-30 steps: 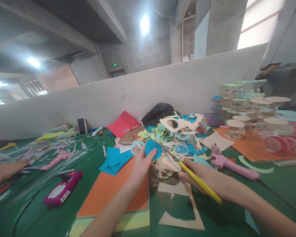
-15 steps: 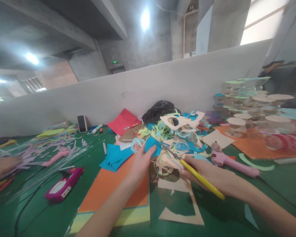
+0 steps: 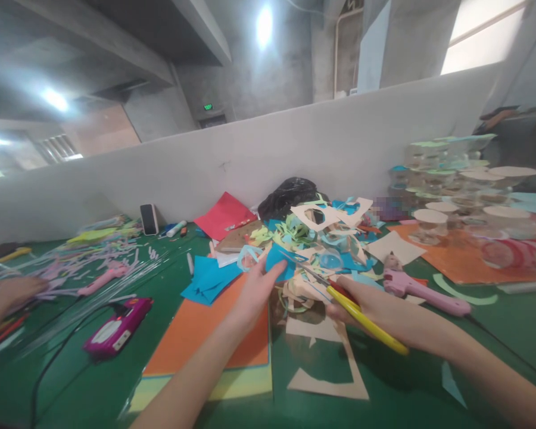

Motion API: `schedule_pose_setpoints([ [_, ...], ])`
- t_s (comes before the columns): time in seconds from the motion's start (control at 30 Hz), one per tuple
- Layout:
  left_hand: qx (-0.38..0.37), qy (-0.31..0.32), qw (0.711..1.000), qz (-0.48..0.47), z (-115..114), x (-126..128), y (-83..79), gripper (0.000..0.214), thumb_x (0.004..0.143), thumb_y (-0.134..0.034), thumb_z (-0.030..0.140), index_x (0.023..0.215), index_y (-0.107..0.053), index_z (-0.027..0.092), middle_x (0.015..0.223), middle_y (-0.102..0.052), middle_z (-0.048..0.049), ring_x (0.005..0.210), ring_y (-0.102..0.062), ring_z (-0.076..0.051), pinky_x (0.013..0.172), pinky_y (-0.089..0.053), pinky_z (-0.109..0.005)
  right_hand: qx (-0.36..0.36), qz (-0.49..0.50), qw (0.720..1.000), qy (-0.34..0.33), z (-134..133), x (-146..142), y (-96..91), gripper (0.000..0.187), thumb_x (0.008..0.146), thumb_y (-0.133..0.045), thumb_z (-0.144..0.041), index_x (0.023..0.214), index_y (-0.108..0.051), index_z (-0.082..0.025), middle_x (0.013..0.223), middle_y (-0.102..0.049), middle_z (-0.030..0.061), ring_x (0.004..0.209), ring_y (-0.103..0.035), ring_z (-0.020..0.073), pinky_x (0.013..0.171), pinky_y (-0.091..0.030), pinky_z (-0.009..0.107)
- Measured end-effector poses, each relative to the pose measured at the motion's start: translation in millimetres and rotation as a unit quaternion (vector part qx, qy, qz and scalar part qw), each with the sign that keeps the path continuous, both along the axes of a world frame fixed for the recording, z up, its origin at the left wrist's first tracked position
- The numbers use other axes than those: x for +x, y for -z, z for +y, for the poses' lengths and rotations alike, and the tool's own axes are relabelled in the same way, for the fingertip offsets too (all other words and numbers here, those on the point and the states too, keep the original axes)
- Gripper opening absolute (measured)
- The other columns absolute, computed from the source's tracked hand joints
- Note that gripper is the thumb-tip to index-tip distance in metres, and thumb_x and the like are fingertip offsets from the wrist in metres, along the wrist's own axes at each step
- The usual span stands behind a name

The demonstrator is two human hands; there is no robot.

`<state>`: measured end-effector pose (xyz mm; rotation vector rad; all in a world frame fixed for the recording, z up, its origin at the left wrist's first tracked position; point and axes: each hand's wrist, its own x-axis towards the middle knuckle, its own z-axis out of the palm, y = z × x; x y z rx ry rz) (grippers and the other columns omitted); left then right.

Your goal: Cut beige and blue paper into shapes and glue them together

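Note:
Blue paper [image 3: 279,260] is pinched between the thumb and fingers of my left hand [image 3: 262,285], above a heap of cut scraps. My right hand [image 3: 355,304] grips yellow-handled scissors [image 3: 361,319], whose blades point left and meet the paper's right edge. Part of the paper lies behind my thumb. Just left of my left hand are more blue sheets [image 3: 209,280]. Under my forearm lies a stack of orange paper [image 3: 205,339] with pale yellow sheets beneath. A cut-out beige sheet [image 3: 330,384] rests below the scissors.
Paper scraps [image 3: 295,232] heap before a black plastic bag [image 3: 290,196]. At right sit a pink glue gun [image 3: 424,295] and stacked clear cups with paper discs [image 3: 431,220]. A magenta power strip [image 3: 118,328] lies left, beside another person's hand [image 3: 15,292]. A phone [image 3: 149,219] leans on the partition.
The scissors' handles have spread, with a red inner part now showing, and the blades look more parted at the blue paper. Both hands stay nearly in place; the view shifts slightly.

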<state>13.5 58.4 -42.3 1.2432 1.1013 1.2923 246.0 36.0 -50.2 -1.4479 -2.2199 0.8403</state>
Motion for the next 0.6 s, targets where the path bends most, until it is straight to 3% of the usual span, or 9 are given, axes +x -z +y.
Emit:
schedule_pose_setpoints([
  [0.1,-0.004,0.008,1.000,0.004,-1.6,1.3,-1.9,0.037,0.078,-0.071,0.034,0.114,-0.068,0.022,0.126,-0.067,-0.0076,0.115,-0.063,-0.026,0.097,-0.049,-0.036,-0.037,-0.002,0.999,-0.029,1.2,-1.0,-4.1,0.053,0.084,-0.045,-0.073,0.096,-0.054,-0.022,0.090,-0.070,0.0073,0.072,-0.061,0.0214,0.062,-0.043,0.029],
  [0.33,-0.027,-0.010,0.999,0.027,-0.6,1.0,1.3,0.039,0.078,-0.070,0.040,0.110,-0.069,0.019,0.116,-0.071,-0.0121,0.110,-0.065,-0.028,0.091,-0.051,-0.036,0.002,0.008,1.000,-0.005,8.5,-3.9,2.2,0.048,0.083,-0.049,-0.069,0.074,-0.054,-0.023,0.074,-0.065,0.0040,0.063,-0.057,0.0206,0.056,-0.037,0.029],
  [0.6,0.011,0.008,1.000,0.006,-1.3,2.0,2.1,0.042,0.080,-0.069,0.040,0.118,-0.065,0.022,0.129,-0.065,-0.0089,0.113,-0.063,-0.027,0.091,-0.052,-0.036,0.011,-0.009,1.000,-0.018,5.0,-6.2,-3.6,0.053,0.084,-0.041,-0.073,0.073,-0.051,-0.022,0.072,-0.061,0.0036,0.061,-0.053,0.0182,0.056,-0.035,0.028],
])
